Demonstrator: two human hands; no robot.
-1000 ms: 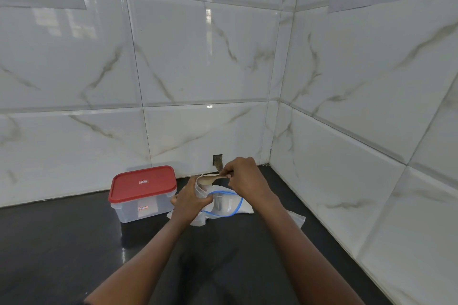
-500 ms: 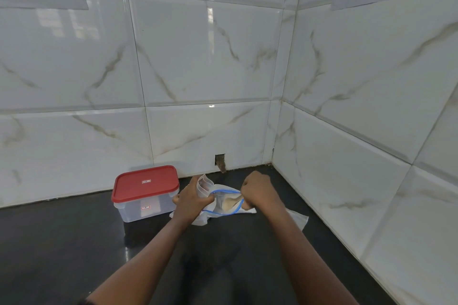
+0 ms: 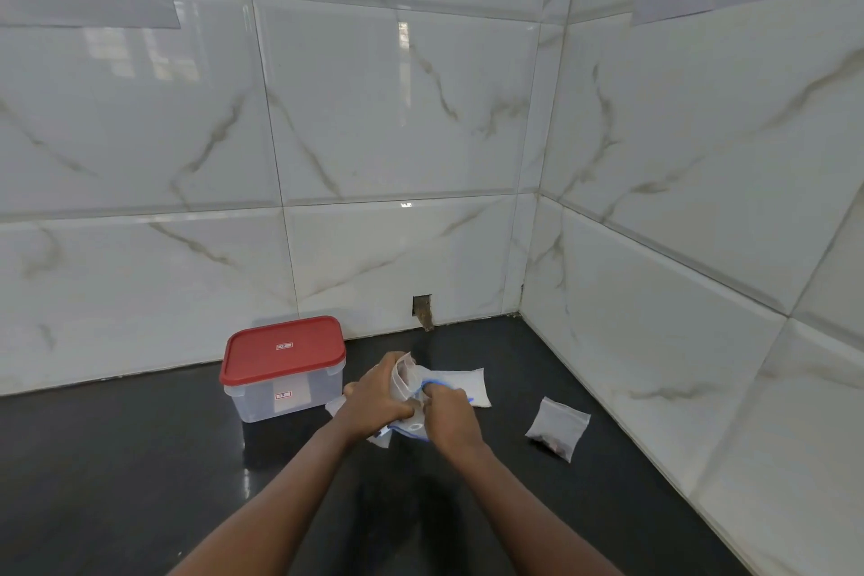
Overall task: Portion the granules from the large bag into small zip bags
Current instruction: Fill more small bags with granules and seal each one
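Your left hand (image 3: 374, 402) is gripping a small zip bag (image 3: 403, 377), fingers curled round its lower part, holding it upright with the mouth facing up. Your right hand (image 3: 450, 412) is sitting just beside the left, fingers curled at the blue-rimmed mouth of the large bag (image 3: 463, 384); whether it is gripping anything cannot be told, as the fingers are hiding it. The large bag is lying on the dark worktop (image 3: 140, 458) beneath both hands. A second small bag (image 3: 558, 428), with dark granules (image 3: 554, 440) at its bottom, is lying well to the right, near the tiled wall (image 3: 701, 341). A clear container (image 3: 280, 398) with a red lid (image 3: 283, 348) is standing just left of your left hand
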